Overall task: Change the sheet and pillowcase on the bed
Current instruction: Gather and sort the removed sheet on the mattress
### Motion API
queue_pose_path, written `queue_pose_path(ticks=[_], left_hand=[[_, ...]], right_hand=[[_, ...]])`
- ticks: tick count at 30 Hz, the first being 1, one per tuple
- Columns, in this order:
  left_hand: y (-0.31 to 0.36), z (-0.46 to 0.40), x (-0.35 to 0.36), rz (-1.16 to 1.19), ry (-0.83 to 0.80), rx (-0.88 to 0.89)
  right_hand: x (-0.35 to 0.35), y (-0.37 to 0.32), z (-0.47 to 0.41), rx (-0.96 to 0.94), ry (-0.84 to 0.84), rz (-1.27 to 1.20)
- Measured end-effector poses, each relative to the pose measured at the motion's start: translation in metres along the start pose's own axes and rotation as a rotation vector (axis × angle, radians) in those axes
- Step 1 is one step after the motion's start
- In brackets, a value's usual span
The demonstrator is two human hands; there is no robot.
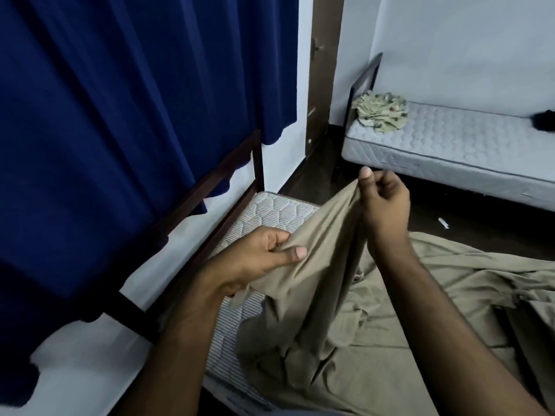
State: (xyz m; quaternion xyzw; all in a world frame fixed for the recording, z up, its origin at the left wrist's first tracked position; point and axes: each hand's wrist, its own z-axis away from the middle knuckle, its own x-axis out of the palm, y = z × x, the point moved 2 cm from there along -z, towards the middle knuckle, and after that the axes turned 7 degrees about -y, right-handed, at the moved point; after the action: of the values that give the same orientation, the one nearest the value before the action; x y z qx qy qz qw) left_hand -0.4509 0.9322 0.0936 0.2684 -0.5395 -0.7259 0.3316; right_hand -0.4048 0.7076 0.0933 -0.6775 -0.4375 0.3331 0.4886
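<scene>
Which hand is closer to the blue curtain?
Left. The left hand grips the tan sheet nearer the curtain; the right hand holds the sheet farther away, toward the other bed.

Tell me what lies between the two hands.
In the head view, a taut stretch of the olive sheet spans from the left hand up to the right hand; both pinch its edge.

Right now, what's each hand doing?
Left hand: closed, pinching the tan bed sheet.
Right hand: closed, holding the same sheet's edge higher.
</scene>
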Motion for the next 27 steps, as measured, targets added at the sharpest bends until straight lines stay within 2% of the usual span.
queue_pose_path(ticks=[2, 4, 9, 14, 17, 20, 22, 23, 27], left_hand=[[0.009, -0.013, 0.021, 0.075, 0.048, 0.018], [0.019, -0.028, 0.038, 0.242, 0.173, 0.056], [0.037, -0.075, 0.065, 0.407, 0.362, 0.121], [0.043, -0.104, 0.074, 0.629, 0.355, 0.159], [0.044, -0.113, 0.071, 0.578, 0.289, 0.179], [0.041, -0.118, 0.065, 0.329, 0.324, 0.186], [0.038, -0.12, 0.059, 0.273, 0.358, 0.179], [0.038, -0.123, 0.054, 0.321, 0.356, 0.161], [0.027, -0.139, 0.036, 0.616, 0.233, -0.024]], right_hand=[[-0.018, 0.006, -0.013, -0.041, -0.052, 0.147], [-0.026, 0.005, -0.011, -0.165, -0.187, 0.326], [-0.04, -0.011, 0.033, -0.404, -0.329, 0.28], [-0.05, 0.01, 0.053, -0.385, -0.446, 0.515], [-0.054, 0.008, 0.051, -0.391, -0.309, 0.552], [-0.064, -0.003, 0.036, -0.381, -0.125, 0.563], [-0.063, -0.01, 0.027, -0.305, -0.065, 0.489], [-0.059, -0.013, 0.025, -0.257, -0.065, 0.404], [-0.025, -0.014, 0.031, -0.094, -0.282, 0.002]])
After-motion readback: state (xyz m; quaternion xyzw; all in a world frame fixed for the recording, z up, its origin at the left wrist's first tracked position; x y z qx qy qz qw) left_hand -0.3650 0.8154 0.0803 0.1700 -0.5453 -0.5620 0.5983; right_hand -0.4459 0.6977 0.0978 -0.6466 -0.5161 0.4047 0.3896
